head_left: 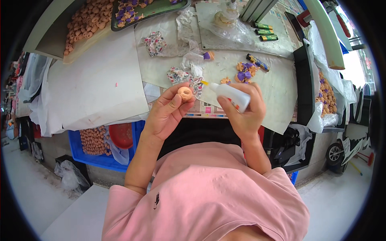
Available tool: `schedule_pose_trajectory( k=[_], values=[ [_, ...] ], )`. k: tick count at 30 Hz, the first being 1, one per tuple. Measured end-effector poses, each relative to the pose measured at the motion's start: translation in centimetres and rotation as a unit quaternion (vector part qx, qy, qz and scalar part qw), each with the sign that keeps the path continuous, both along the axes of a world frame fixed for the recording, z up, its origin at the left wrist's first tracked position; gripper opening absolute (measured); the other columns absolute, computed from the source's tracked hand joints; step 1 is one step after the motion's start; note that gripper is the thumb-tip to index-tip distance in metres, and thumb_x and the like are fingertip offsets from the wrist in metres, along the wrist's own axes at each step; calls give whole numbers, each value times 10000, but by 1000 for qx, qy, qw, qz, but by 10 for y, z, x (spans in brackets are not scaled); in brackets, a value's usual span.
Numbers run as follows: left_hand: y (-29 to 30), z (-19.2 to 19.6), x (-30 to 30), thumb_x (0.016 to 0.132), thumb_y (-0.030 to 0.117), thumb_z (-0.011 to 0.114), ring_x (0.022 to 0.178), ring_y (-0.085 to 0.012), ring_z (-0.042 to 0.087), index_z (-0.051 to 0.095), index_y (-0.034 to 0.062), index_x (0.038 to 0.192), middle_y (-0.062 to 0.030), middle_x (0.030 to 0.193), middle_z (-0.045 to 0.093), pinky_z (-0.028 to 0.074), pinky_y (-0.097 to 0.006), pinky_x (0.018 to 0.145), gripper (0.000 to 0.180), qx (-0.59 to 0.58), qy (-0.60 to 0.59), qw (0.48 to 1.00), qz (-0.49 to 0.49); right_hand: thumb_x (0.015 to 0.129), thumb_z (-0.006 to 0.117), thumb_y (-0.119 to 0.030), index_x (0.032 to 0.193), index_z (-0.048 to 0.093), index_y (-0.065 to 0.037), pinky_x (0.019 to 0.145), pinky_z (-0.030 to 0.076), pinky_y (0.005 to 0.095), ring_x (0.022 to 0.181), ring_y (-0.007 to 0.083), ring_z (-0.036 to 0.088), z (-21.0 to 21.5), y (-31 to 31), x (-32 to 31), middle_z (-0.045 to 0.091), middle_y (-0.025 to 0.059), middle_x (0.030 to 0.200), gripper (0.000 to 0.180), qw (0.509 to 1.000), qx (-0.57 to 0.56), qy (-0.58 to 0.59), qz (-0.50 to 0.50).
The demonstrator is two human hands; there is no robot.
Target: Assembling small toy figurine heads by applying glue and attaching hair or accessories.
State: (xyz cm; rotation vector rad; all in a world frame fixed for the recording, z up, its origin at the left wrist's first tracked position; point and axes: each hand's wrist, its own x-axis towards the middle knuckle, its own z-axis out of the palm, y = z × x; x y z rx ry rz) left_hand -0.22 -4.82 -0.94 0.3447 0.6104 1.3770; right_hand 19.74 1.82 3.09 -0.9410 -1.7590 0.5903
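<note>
Between the thumb and fingers of my left hand point(167, 110) is a small peach-coloured hollow doll head point(185, 93), its opening facing up. My right hand point(250, 110) is wrapped round a white squeeze bottle point(232, 96) with a yellow nozzle, tilted so its tip points left toward the head. The tip and the head are a short gap apart. Just beyond my left hand lies a crumpled floral cloth point(177, 75). Several peach and purple figure parts point(246, 73) lie past the bottle, with one more purple and peach piece point(208, 56) farther off.
A dark tray point(161, 11) of purple and peach parts and a heap of peach heads point(88, 24) stand far left. Dark tubes point(268, 38) lie at the back right. Below the table edge sits a blue crate point(76, 148); at right, a bin of parts point(326, 98).
</note>
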Motion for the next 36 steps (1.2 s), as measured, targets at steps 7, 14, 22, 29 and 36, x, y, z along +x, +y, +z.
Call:
schedule_pose_trajectory(
  k=[7,14,22,29,36],
  values=[
    [-2,8,3,922,173,604,1014,-172,624,512,20,1282,-82,1148,613,522,-279,910,402,-14,-13,1000,13,727,779,-99,923,557,-36,671,477,341,768,245,617,-26,30,-33,629,103,851,303,997,-43,-60,-1],
    [-2,14,6,920,170,604,993,-174,635,522,18,1266,-90,1145,618,526,-278,905,386,-22,-16,999,30,796,668,-49,949,613,-28,764,458,370,894,290,594,-16,57,-16,655,126,948,164,993,75,-93,11],
    [-5,8,10,926,165,596,997,-172,634,535,20,1255,-90,1137,622,520,-289,914,365,-24,-18,1000,-5,785,622,17,954,684,-36,809,475,387,907,296,578,-12,96,-25,668,84,990,188,975,85,-181,100],
    [-10,10,13,925,169,600,1002,-166,624,537,23,1254,-90,1143,613,519,-285,910,365,-24,-23,999,-12,792,619,-5,1001,686,-47,807,481,389,918,296,565,-18,103,-36,622,108,984,224,942,55,-320,88],
    [-10,10,1,933,169,590,960,-152,634,523,23,1267,-80,1115,620,529,-272,876,370,-21,-39,999,-16,832,669,-22,975,680,-15,727,504,272,836,173,638,21,36,-18,658,84,974,144,961,-174,-18,215]
  ],
)
